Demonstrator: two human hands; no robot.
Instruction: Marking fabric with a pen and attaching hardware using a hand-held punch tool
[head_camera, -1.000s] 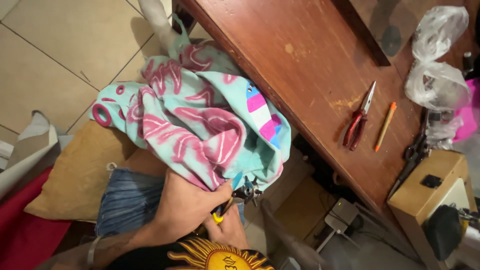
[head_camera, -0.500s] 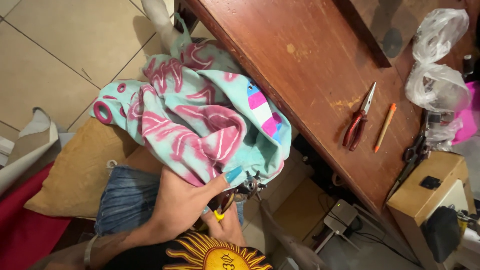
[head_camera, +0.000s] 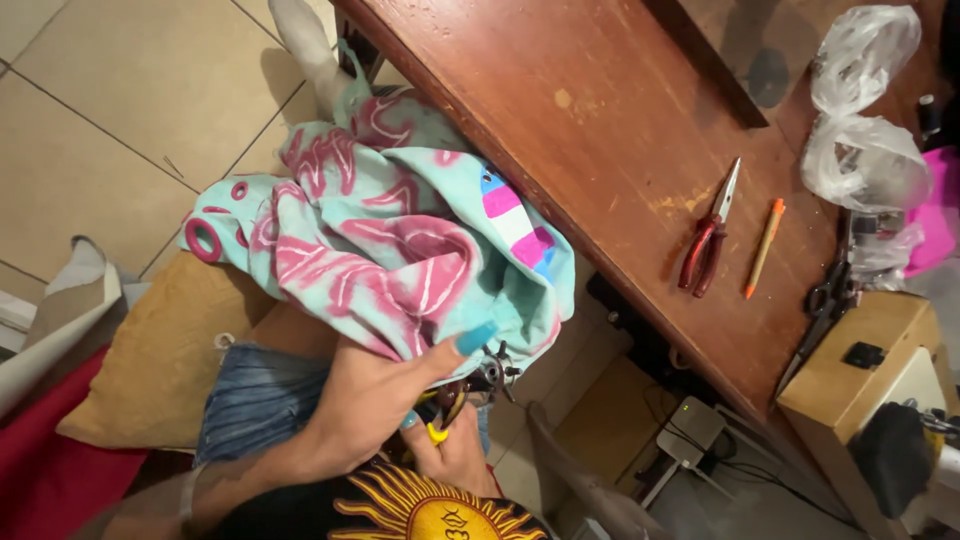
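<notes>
Near your lap, the turquoise-and-pink cloth (head_camera: 380, 240) lies bunched just far of your left hand (head_camera: 375, 400), whose grip pinches its near edge. Your right hand (head_camera: 455, 450), underneath, closes on yellow-handled punch pliers (head_camera: 470, 385), beside the bench (head_camera: 600, 150).

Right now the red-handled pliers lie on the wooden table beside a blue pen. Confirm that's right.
Not quite. In the head view the red-handled pliers do lie on the wooden table, but the pen beside them is orange, not blue.
</notes>
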